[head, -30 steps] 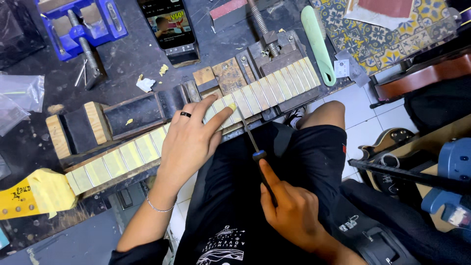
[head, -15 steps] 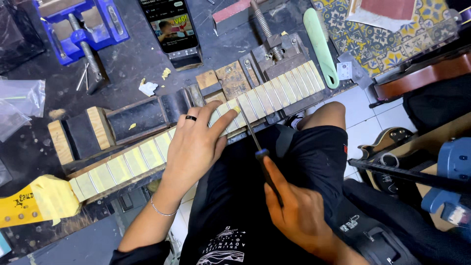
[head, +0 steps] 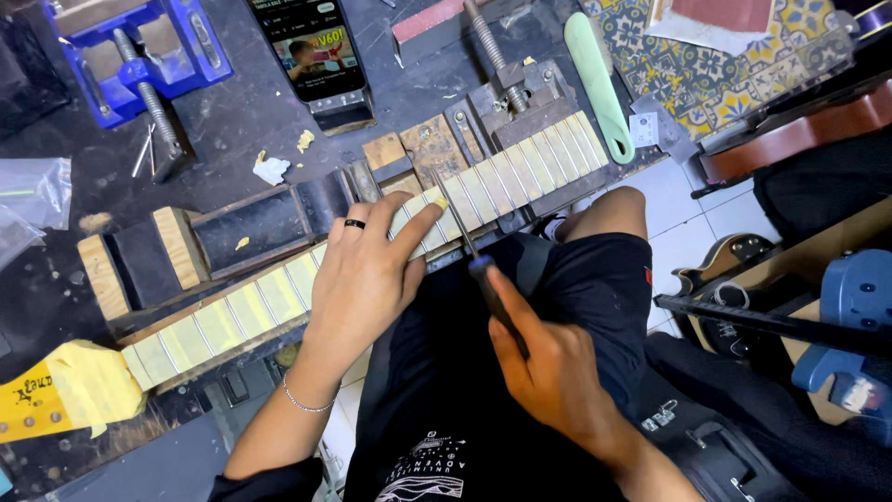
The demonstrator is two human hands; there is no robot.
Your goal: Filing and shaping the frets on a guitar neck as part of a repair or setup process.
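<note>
guitar neck (head: 279,297) lies slantwise along the near edge of the dark tabletop (head: 251,112), fretboard up, the spaces between frets covered in pale yellow masking tape. its headstock (head: 56,395), also taped yellow, sits at far left; the other end runs up to the right beside a metal clamp (head: 516,102).

left hand (head: 367,274) rests flat on the middle of the fretboard, fingers (head: 423,223) spread and pressing down, not gripping anything. black ring (head: 354,224) on one finger, thin bracelet (head: 307,402) at the wrist.

right hand (head: 553,376) is over the lap, fingers wrapped around the dark handle of a slim file-like tool (head: 474,260). the tool's thin metal shaft points up to the fretboard just right of the left fingertips; exact kind of tool cannot be told.

around: smartphone (head: 311,46) propped upright at the back with its screen lit, blue bench vise (head: 139,65) at upper left, light green handled tool (head: 599,84) lying right of the clamp, wooden blocks (head: 177,246) behind the neck. the person sits in black shorts (head: 567,279), one knee bare over white floor tile (head: 688,214).
</note>
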